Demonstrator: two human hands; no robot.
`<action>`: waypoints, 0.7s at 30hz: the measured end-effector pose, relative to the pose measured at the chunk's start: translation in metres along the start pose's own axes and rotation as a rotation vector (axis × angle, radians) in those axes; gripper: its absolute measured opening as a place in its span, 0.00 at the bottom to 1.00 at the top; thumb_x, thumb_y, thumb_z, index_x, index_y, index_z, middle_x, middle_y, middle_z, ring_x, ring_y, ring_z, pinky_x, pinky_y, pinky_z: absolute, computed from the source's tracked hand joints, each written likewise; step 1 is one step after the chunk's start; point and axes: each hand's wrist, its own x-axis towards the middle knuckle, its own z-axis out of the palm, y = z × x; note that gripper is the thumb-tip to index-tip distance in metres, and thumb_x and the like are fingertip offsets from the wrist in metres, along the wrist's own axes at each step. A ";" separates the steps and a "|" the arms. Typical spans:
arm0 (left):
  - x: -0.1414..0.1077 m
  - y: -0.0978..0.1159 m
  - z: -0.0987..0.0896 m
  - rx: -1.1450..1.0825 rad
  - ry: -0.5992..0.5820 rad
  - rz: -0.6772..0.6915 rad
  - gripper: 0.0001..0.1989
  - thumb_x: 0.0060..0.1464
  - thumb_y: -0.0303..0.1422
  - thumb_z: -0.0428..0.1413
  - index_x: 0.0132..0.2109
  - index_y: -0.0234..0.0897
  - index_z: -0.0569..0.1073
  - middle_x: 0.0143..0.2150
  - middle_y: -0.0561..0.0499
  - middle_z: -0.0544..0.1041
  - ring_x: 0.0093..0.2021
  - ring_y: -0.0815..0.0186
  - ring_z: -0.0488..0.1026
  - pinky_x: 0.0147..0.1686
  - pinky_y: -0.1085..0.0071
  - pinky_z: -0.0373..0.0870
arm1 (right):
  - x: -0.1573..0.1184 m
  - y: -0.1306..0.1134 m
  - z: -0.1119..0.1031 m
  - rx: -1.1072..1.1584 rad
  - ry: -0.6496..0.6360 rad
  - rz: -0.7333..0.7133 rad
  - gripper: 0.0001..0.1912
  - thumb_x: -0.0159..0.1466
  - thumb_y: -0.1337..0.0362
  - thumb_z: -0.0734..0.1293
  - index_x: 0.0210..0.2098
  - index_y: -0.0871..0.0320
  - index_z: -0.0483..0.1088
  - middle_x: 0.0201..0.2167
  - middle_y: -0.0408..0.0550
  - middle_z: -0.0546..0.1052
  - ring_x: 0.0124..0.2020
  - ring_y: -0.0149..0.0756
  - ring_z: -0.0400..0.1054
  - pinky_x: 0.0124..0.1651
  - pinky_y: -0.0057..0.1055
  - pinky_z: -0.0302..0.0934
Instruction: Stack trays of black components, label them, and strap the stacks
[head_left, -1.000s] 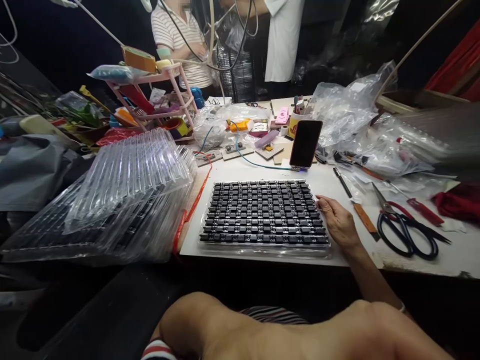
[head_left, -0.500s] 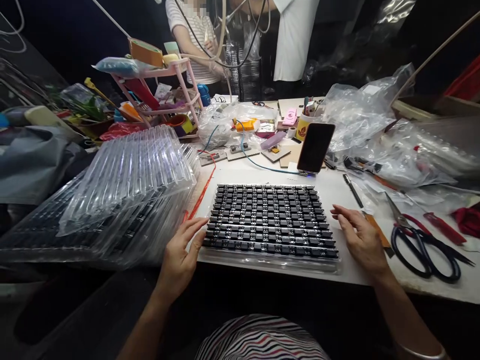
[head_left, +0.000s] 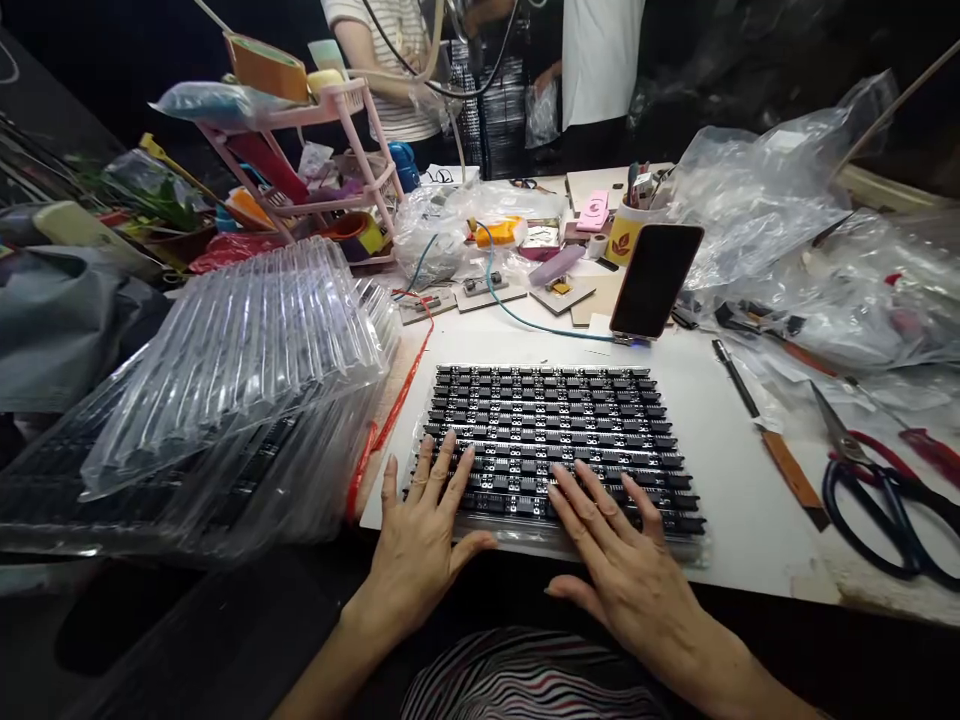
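Observation:
A clear plastic tray lies on the white board before me, filled with rows of small black circuit boards. My left hand rests flat over the front left part of those rows, fingers spread. Over the front right part lies my right hand, also with its fingers apart and palm down. Both sets of fingertips touch the boards, and neither hand grips anything. On the left stands a stack of clear ridged trays; dark pieces show in the lower ones.
A phone stands propped behind the tray, with a blue cable running to it. Scissors and an orange-handled blade lie at right. Plastic bags and a pink rack stand farther back. Two people are across the table.
Both hands have moved inward from the tray's left and right sides onto the rows of circuit boards. The camera view has shifted slightly. The hanging white-shirted arm across the table has lowered.

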 end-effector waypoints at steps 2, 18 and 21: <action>0.002 -0.001 0.002 0.000 -0.023 -0.017 0.40 0.55 0.55 0.45 0.67 0.38 0.47 0.68 0.42 0.50 0.68 0.48 0.44 0.62 0.44 0.32 | 0.002 -0.006 0.003 -0.007 0.011 0.008 0.29 0.67 0.51 0.56 0.60 0.63 0.58 0.61 0.54 0.60 0.62 0.47 0.53 0.63 0.50 0.37; -0.014 -0.035 0.018 -0.315 -0.027 -0.234 0.41 0.58 0.51 0.45 0.68 0.40 0.35 0.70 0.40 0.42 0.69 0.53 0.38 0.63 0.47 0.42 | -0.055 0.079 -0.017 0.176 0.193 0.686 0.28 0.65 0.47 0.55 0.60 0.52 0.61 0.55 0.51 0.69 0.57 0.49 0.62 0.60 0.50 0.52; -0.016 -0.033 0.018 -0.490 -0.049 -0.288 0.44 0.54 0.52 0.50 0.68 0.42 0.35 0.70 0.42 0.42 0.69 0.55 0.40 0.64 0.51 0.43 | -0.056 0.069 -0.013 0.377 0.119 1.001 0.31 0.59 0.41 0.57 0.56 0.49 0.65 0.52 0.46 0.72 0.55 0.51 0.64 0.58 0.52 0.57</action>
